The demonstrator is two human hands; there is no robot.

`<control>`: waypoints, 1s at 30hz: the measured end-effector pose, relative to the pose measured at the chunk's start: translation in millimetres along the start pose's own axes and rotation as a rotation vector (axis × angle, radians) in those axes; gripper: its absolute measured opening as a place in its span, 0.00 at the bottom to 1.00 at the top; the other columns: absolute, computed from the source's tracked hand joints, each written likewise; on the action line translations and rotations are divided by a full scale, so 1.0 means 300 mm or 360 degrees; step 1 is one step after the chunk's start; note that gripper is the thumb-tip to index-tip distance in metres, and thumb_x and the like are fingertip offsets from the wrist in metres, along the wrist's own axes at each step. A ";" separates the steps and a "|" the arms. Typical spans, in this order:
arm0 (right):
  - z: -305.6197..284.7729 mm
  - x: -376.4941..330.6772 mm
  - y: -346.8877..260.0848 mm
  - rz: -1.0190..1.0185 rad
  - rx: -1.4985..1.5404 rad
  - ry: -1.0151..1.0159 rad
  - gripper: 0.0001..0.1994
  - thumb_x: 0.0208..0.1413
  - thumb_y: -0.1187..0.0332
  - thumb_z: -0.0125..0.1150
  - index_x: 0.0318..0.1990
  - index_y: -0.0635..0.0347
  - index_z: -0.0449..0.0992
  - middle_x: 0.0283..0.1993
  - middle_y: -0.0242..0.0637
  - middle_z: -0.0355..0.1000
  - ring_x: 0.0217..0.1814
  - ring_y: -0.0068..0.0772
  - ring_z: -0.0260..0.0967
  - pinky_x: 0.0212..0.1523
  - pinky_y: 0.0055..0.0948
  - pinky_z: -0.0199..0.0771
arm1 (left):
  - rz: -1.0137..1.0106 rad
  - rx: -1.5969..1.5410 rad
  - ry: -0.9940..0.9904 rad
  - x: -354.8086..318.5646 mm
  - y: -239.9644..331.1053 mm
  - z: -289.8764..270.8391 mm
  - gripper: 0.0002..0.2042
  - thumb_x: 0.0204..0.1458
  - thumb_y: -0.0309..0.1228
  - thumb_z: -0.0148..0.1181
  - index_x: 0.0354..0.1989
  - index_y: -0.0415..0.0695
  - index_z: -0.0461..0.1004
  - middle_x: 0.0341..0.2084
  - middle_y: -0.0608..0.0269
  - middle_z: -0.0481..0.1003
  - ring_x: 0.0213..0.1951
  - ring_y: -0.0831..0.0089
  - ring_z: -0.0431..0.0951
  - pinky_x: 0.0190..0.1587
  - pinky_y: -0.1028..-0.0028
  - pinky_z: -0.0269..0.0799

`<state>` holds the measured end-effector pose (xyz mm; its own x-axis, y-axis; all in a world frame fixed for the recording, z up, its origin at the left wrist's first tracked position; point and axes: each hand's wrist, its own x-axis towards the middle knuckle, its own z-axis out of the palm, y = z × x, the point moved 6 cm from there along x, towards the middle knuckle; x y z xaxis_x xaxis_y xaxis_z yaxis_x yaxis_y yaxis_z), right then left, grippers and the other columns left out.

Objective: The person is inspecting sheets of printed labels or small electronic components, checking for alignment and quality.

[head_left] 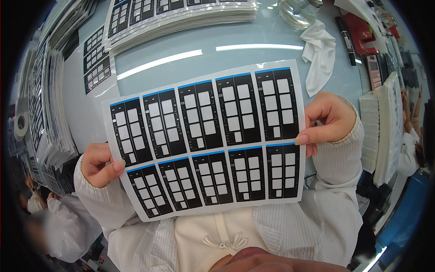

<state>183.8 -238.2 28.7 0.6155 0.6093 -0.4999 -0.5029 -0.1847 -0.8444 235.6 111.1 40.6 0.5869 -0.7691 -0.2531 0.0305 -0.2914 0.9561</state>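
Held up in front of me is a white sheet of printed labels (206,152), with two rows of black panels that carry white squares and blue top edges. My left hand (99,167) pinches its left edge, thumb on the front face. On the opposite edge my right hand (327,121) grips the sheet the same way, thumb on top and fingers mostly behind. The sheet tilts slightly, its right side higher. Beyond it, a thick stack of similar sheets (190,21) lies on the pale glossy table (181,56).
A crumpled white cloth (319,56), a glass jar (299,11) and a black marker (345,41) lie at the far right. Tall paper stacks (54,104) and a tape roll (21,126) stand left. White boxes (378,131) line the right side. Other people sit on both sides.
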 end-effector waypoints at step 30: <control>0.023 0.002 -0.004 -0.0037 0.0049 -0.0027 0.06 0.48 0.74 0.60 0.25 0.69 0.74 0.20 0.38 0.72 0.18 0.22 0.69 0.18 0.16 0.68 | -0.0050 0.0015 0.0069 -0.013 -0.020 -0.010 0.13 0.51 0.31 0.49 0.18 0.36 0.67 0.13 0.66 0.67 0.15 0.82 0.61 0.19 0.80 0.55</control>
<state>180.6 -232.4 30.8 0.6171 0.6261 -0.4767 -0.5073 -0.1465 -0.8492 235.8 117.5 36.2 0.6202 -0.7342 -0.2763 0.0423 -0.3205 0.9463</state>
